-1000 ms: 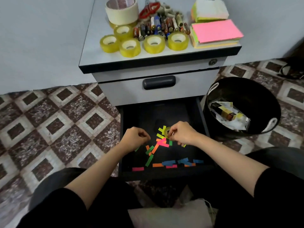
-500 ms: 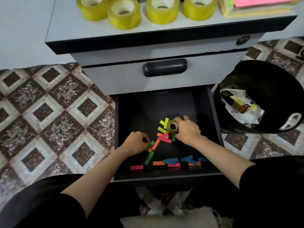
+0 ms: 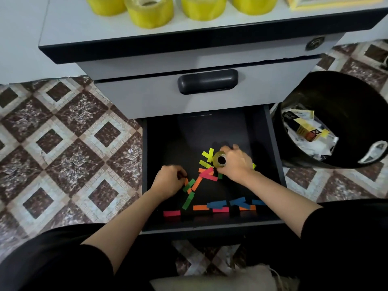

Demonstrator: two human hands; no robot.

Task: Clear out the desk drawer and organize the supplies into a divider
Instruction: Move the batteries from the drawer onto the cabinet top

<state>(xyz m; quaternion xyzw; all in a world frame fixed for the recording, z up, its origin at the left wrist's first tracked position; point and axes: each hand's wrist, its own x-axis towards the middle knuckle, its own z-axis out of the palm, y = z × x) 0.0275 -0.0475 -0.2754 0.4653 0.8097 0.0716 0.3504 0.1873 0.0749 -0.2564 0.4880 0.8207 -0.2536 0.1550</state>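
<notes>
While both arms reached into the open bottom drawer (image 3: 277, 156), we logged the right hand (image 3: 237, 164) wrapped around a small tape roll (image 3: 219, 159), with the fingers curled over its top and the core hole facing the camera. Roll sat mid-drawer, just right of the yellow paper strips (image 3: 207, 153) and right above the pink strips (image 3: 207, 175). At the drawer's left side the left hand (image 3: 169, 182) made a loose fist, fingertips near a slanted orange strip (image 3: 197, 183). View was too coarse there, so we couldn't tell if it pinched a strip or held nothing.

More strips lay on the black drawer floor. A long green strip (image 3: 187, 202) lay below the left hand. A row ran along the front edge: a pink strip (image 3: 172, 213) at the left, orange in the middle, blue strips (image 3: 239, 201) toward the right.

Upper drawer (image 3: 136, 97) was closed, dark handle (image 3: 207, 81) centred on it, lock (image 3: 314, 43) at the cabinet's upper right corner. Four yellow tape rolls (image 3: 149, 12) stood along the front of the cabinet top (image 3: 94, 32), cut off by the frame edge. Black bin (image 3: 346, 97) stood just right of the cabinet, holding crumpled paper and a black-and-yellow box (image 3: 304, 130). Patterned brown-and-white floor tiles (image 3: 69, 131) showed on both sides. Both sleeves (image 3: 52, 265) were black.
</notes>
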